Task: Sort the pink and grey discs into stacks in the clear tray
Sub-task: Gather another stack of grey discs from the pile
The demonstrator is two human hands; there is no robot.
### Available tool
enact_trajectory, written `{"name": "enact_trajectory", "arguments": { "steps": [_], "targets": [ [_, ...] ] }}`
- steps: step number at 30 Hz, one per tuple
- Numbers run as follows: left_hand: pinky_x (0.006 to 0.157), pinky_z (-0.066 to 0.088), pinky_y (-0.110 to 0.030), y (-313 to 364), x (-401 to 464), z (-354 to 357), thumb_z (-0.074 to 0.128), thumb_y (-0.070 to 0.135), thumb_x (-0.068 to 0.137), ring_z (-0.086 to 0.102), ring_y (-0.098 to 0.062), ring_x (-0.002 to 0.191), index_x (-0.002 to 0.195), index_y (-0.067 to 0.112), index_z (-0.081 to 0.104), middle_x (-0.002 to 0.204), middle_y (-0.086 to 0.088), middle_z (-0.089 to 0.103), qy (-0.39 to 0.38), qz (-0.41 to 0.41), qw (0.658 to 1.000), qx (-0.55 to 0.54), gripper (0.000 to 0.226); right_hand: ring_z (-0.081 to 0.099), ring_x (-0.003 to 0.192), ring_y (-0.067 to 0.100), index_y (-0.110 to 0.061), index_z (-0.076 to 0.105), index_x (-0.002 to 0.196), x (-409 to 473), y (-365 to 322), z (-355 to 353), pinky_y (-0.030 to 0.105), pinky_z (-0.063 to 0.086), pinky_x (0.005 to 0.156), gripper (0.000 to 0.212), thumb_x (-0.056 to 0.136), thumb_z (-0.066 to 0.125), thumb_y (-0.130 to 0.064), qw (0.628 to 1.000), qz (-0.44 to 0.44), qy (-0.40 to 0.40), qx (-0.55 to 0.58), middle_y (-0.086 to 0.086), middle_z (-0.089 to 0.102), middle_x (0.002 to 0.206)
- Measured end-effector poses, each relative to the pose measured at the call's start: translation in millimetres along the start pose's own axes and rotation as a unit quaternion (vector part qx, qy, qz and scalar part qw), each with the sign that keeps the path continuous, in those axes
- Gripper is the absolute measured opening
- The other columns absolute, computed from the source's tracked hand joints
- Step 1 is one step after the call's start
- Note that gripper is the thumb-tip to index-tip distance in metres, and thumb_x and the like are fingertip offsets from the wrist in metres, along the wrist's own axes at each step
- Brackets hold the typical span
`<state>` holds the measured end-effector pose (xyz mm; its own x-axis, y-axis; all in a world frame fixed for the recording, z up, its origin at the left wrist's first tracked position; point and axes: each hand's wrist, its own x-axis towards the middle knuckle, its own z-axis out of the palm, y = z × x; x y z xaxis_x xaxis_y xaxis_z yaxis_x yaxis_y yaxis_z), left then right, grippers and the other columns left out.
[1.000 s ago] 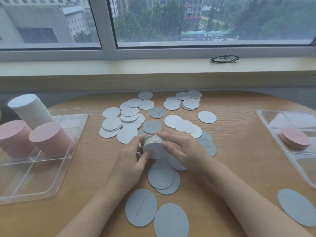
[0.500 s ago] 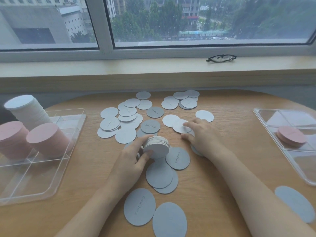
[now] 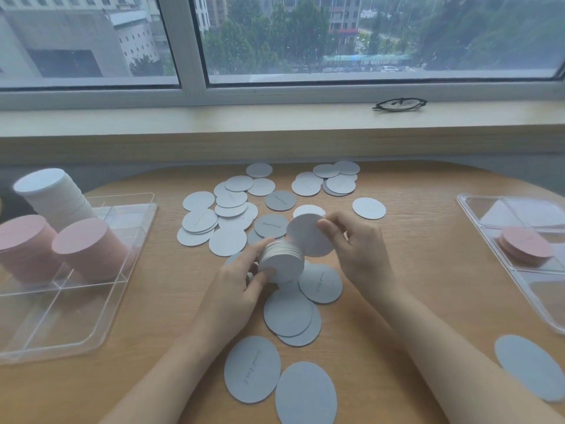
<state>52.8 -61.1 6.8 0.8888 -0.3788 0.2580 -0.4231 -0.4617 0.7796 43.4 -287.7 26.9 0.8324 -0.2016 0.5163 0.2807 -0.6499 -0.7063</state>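
Both forearms and hands are bare, with no sleeves visible.

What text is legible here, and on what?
"Good luck": script on the dark grey disc.
Likely the same script on another dark grey disc, a sideways disc and a near disc, too blurred to confirm.
Faint marks on pale discs such as: unreadable.
No other text visible.

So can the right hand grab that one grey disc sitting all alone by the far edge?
Probably not right now: the right hand is pinching a grey disc. The lone disc lies just beyond it on the table, nothing between them.
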Motion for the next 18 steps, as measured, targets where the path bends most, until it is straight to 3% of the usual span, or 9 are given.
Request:
{"name": "enact_trajectory", "arguments": {
  "steps": [3,5,8,10,13,16,18],
  "targets": [
    [0.071,0.041,-0.010,-1,0,0,0.064,0.011,0.096,0.054,-0.001,0.070,0.146,0.037,0.048,0.105,0.011,0.068,-0.003,0.002,1.000,0.004,0.059,0.050,0.064,0.012,-0.025,0.067,0.079,-7,-8,11,0.020,0.038,0.060,0.016,0.094,0.065,-0.028,0.994,0.034,-0.065,0.085,-0.006,0.059,0.066],
    [0.072,0.042,-0.010,-2,0,0,0.065,0.009,0.096,0.055,-0.001,0.072,0.148,0.037,0.045,0.111,0.012,0.069,-0.006,0.008,1.000,0.004,0.063,0.047,0.062,0.008,-0.037,0.062,0.074,-9,-10,15,0.017,0.037,0.060,0.024,0.094,0.065,-0.025,0.989,0.040,-0.111,0.093,-0.014,0.055,0.062],
    [0.069,0.041,-0.010,1,-1,0,0.064,0.008,0.096,0.055,0.004,0.069,0.143,0.035,0.051,0.109,0.010,0.070,-0.002,0.017,1.000,0.002,0.056,0.052,0.064,0.000,-0.038,0.061,0.077,-10,-11,16,0.012,0.037,0.063,0.027,0.098,0.059,-0.021,0.983,0.012,-0.159,0.093,-0.023,0.057,0.064],
    [0.064,0.040,-0.010,5,-1,-1,0.063,0.007,0.096,0.056,0.002,0.062,0.133,0.031,0.057,0.101,0.007,0.072,-0.003,0.022,1.000,-0.011,0.044,0.056,0.077,-0.005,-0.030,0.069,0.096,-11,-10,14,0.011,0.039,0.070,0.016,0.100,0.053,-0.034,0.984,-0.001,-0.166,0.057,-0.027,0.060,0.076],
    [0.065,0.040,-0.010,5,-1,0,0.062,0.011,0.098,0.058,0.002,0.066,0.128,0.028,0.058,0.095,0.007,0.071,-0.007,0.022,1.000,-0.005,0.035,0.052,0.100,-0.005,-0.029,0.056,0.136,-8,-7,12,0.022,0.042,0.087,0.055,0.096,0.034,-0.060,0.975,-0.057,-0.204,-0.063,-0.026,0.060,0.108],
    [0.084,0.035,-0.004,-1,-2,4,0.055,0.029,0.098,0.049,0.007,0.094,0.136,0.023,0.055,0.109,0.011,0.061,-0.004,0.035,0.997,0.070,0.038,0.050,0.116,0.013,-0.029,0.039,0.150,-6,-6,12,0.027,0.036,0.099,0.065,0.096,0.026,-0.063,0.951,-0.128,-0.242,-0.141,-0.008,0.062,0.128],
    [0.088,0.031,-0.002,-3,-2,5,0.051,0.036,0.097,0.045,0.004,0.097,0.141,0.022,0.052,0.112,0.009,0.059,-0.001,0.043,0.995,0.090,0.047,0.049,0.116,0.016,-0.031,0.035,0.152,-6,-7,12,0.027,0.034,0.100,0.068,0.095,0.025,-0.067,0.946,-0.131,-0.255,-0.151,-0.006,0.061,0.128]
  ]
}}
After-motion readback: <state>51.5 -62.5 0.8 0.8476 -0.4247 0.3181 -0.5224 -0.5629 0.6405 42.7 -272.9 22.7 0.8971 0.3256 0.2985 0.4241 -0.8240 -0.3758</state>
